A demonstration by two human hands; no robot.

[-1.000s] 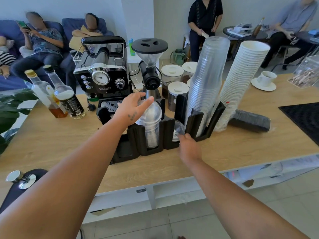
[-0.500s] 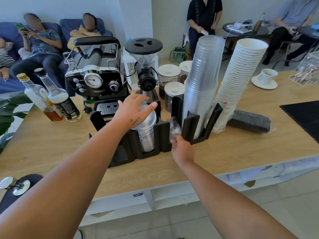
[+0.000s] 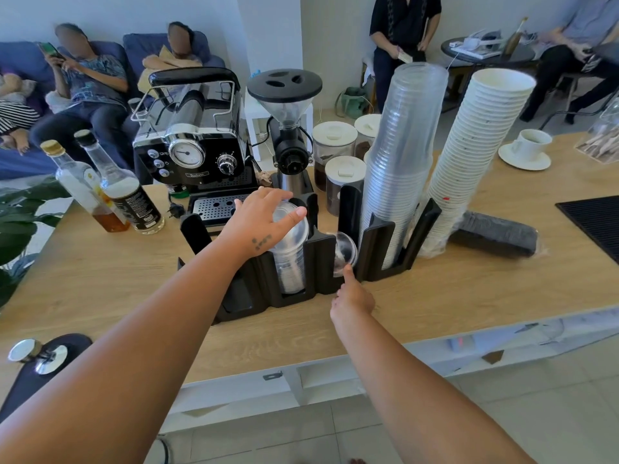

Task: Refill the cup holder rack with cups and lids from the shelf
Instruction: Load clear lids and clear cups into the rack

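A black cup holder rack [image 3: 320, 262] stands on the wooden counter [image 3: 469, 296]. My left hand [image 3: 261, 219] rests with spread fingers on top of a stack of clear dome lids [image 3: 290, 259] in one middle slot. In the slot to its right a single clear dome lid [image 3: 345, 251] stands on edge. My right hand [image 3: 351, 298] is just in front of it, its index finger stretched out and touching the lid's lower rim, the other fingers curled. A tall stack of clear plastic cups [image 3: 402, 155] fills the right slot. A leaning stack of white paper cups [image 3: 479, 155] stands beside the rack.
An espresso machine [image 3: 191, 142], a grinder [image 3: 288, 135] and white-lidded jars [image 3: 335, 152] stand behind the rack. Two bottles [image 3: 127, 192] are at the left, and a black wrapped sleeve [image 3: 492, 234] lies at the right. A cup on a saucer [image 3: 529, 149] and a black mat [image 3: 596, 226] are further right.
My right hand has loosened from the single dome lid and drawn back slightly, so only its index finger touches the lid in the slot. My left hand stays on the lid stack.
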